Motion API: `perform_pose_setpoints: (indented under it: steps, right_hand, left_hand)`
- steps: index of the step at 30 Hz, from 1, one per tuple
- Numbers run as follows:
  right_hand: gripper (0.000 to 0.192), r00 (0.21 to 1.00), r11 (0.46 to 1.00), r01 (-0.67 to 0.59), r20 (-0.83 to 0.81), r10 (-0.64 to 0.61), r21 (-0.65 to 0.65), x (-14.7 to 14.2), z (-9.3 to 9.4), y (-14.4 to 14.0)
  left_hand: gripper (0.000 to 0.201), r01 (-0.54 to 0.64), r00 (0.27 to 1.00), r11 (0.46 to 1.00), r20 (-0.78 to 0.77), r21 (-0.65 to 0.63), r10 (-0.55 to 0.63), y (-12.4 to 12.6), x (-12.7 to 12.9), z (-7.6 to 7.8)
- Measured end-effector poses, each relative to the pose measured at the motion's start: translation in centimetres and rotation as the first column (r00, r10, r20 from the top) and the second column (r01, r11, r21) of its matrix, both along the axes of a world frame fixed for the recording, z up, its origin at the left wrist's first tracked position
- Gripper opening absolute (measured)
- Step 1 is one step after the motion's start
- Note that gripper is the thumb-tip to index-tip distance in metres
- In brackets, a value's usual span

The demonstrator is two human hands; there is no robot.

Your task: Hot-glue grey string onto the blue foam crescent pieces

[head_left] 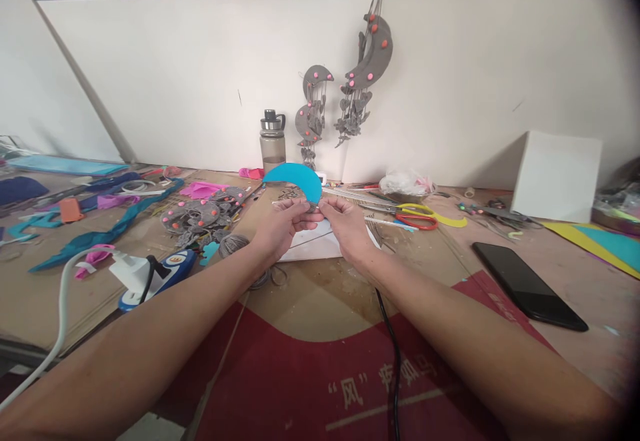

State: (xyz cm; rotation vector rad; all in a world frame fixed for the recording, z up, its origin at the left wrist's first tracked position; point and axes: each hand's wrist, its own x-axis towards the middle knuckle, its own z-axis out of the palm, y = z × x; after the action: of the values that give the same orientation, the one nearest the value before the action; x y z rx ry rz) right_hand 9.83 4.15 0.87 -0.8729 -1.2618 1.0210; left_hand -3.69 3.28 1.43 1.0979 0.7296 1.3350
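A flat blue crescent [300,175] is held up above the work surface, its curved side to the upper right. My left hand [286,224] pinches it near its lower end, fingertips pressed together. Close beside, my right hand [346,226] also has thumb and finger closed at that lower end. The fingertips hide the crescent's lower tip, and whether a thread is between them I cannot make out. Beneath the hands lies a white sheet [320,244]. A ball of grey yarn [233,244] is just left of my left wrist.
Red-handled scissors [417,221] lie beyond my right hand, a black phone [525,284] farther right. A power strip [175,269] and white cable are at left. Grey felt pieces [197,214] lie near a bottle [273,141]. Grey moon hangings [373,54] hang on the white board.
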Motion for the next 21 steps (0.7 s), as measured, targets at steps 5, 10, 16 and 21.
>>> perform_pose_setpoints:
  steps: [5, 10, 16, 21]
  right_hand:
    - [0.023, 0.998, 0.997, -0.061, -0.004, 0.061, -0.038, 0.0, 0.2, -0.2]
    - [0.023, 0.997, 0.998, -0.068, 0.03, 0.068, -0.002, 0.0, 0.1, -0.1]
    - [0.021, 0.99, 0.997, 0.035, 0.136, -0.043, 0.063, 0.0, 0.0, -0.2]
    - [0.018, 0.97, 0.994, 0.027, 0.237, -0.051, 0.105, 0.1, 0.3, -0.8]
  left_hand:
    - [0.005, 0.006, 0.998, 0.997, 0.068, -0.081, -0.001, 0.3, 0.0, 0.3]
    - [0.004, 0.038, 0.995, 0.988, 0.098, -0.148, -0.024, 0.6, 0.0, 0.1]
    - [0.017, -0.062, 0.998, 0.998, -0.002, -0.004, 0.062, 0.1, 0.8, -0.4]
    - [0.027, -0.156, 0.974, 0.981, -0.147, 0.116, 0.172, 0.1, 1.1, -0.8]
